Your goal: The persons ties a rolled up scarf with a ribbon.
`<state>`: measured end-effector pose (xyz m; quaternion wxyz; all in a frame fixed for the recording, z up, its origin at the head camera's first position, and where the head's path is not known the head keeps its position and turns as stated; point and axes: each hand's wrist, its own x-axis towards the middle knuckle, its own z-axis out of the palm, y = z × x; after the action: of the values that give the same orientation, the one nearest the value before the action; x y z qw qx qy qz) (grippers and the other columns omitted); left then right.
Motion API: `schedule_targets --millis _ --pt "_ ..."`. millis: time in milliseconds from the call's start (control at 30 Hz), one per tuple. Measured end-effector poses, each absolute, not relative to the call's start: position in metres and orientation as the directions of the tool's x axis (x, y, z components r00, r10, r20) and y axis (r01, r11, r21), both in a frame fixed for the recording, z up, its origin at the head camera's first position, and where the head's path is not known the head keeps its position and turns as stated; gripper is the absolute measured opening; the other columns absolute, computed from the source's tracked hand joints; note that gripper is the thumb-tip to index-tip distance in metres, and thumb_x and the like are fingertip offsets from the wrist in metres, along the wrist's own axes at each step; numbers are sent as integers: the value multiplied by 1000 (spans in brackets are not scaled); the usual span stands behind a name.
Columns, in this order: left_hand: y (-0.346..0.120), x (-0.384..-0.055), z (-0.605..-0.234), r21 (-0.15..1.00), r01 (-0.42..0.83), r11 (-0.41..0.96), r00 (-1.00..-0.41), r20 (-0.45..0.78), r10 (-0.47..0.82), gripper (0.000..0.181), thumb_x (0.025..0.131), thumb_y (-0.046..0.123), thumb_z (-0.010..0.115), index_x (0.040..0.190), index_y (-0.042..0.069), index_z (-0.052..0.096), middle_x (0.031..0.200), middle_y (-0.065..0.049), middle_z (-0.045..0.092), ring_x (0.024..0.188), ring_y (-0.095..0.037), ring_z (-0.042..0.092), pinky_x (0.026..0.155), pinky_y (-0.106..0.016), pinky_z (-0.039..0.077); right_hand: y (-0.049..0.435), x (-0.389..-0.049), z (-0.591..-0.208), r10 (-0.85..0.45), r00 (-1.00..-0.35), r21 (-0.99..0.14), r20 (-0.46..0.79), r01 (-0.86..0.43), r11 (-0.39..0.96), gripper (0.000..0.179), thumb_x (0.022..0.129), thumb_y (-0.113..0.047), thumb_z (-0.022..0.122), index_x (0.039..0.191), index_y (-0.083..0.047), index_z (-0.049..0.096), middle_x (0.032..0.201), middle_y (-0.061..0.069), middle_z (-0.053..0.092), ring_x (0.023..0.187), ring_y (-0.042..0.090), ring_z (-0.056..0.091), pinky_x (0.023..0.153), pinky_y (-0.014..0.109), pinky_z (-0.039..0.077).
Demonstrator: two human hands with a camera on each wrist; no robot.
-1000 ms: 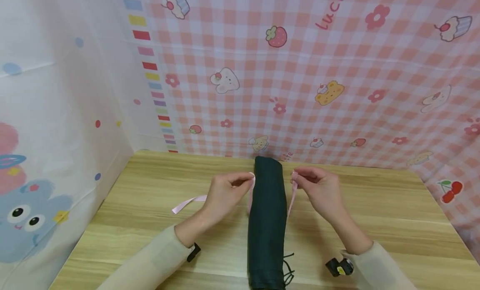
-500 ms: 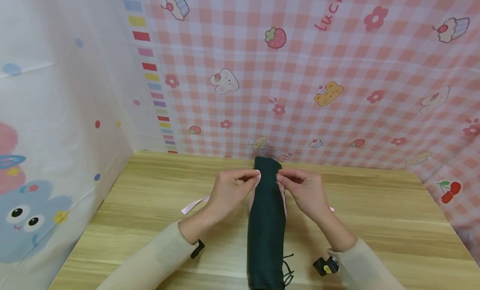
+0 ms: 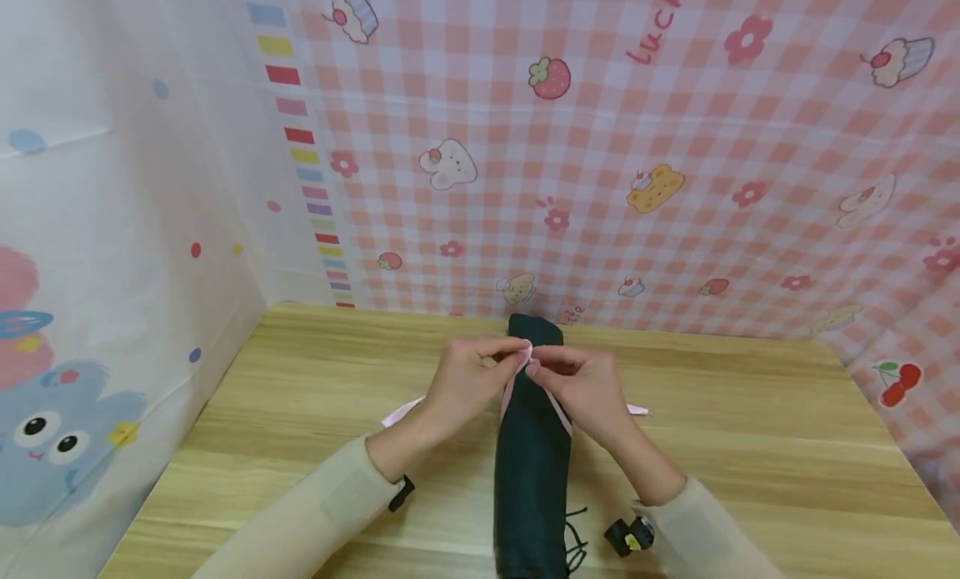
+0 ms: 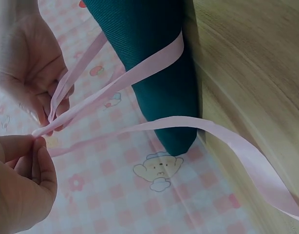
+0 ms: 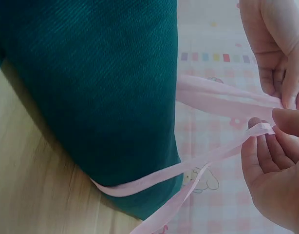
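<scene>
A dark green rolled cloth lies lengthwise on the table, its far end near the back curtain. A pink ribbon runs round the roll close to that end, both sides drawn up above it. My left hand pinches one side of the ribbon between thumb and fingertips. The other side is pinched by my right hand, also seen with its fingers curled in the right wrist view. Over the roll the fingertips of both hands meet, and the two ribbon sides come together there. Loose ribbon tails hang away past each hand.
Thin dark cords stick out from the roll's near right side. A pink checked curtain rises behind the wooden table, with a white printed curtain on the left. A black wrist camera sits at the right cuff.
My right hand has moved left from beside the roll to above it, bringing its ribbon side along. My left hand has shifted slightly right, so the fingertips now meet.
</scene>
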<state>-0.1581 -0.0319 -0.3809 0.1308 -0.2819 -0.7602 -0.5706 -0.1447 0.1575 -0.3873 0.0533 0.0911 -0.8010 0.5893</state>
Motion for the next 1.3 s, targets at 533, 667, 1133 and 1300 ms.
schedule_targets --millis 533,667,1133,1300 --pt "-28 -159 -383 772 597 219 -797 539 274 12 94 8 79 104 2 83 90 -5 76 86 -16 68 71 -26 58 144 -143 -398 -45 -991 -966 129 -136 219 21 91 -20 84 109 -10 84 99 4 80 97 18 73 82 29 60" --pt "-31 -159 -382 810 548 208 -827 488 280 16 98 10 75 111 2 82 99 -6 78 85 -17 68 69 -24 56 145 -144 -398 -26 -994 -978 105 -108 181 19 92 -19 83 106 -6 84 97 6 80 94 19 72 82 28 59" --pt "-43 -159 -391 833 487 264 -859 402 317 16 98 4 71 111 1 79 102 -10 78 90 -18 68 81 -34 58 156 -141 -392 -38 -994 -987 103 -107 123 17 95 -5 76 106 7 74 94 15 79 86 15 75 83 27 60" --pt "-41 -160 -393 807 528 264 -827 417 377 16 98 5 72 113 3 79 105 -6 77 92 -17 69 84 -35 58 159 -140 -390 -87 -991 -987 104 -113 110 18 98 -4 71 111 10 68 101 17 78 93 11 74 88 24 58"
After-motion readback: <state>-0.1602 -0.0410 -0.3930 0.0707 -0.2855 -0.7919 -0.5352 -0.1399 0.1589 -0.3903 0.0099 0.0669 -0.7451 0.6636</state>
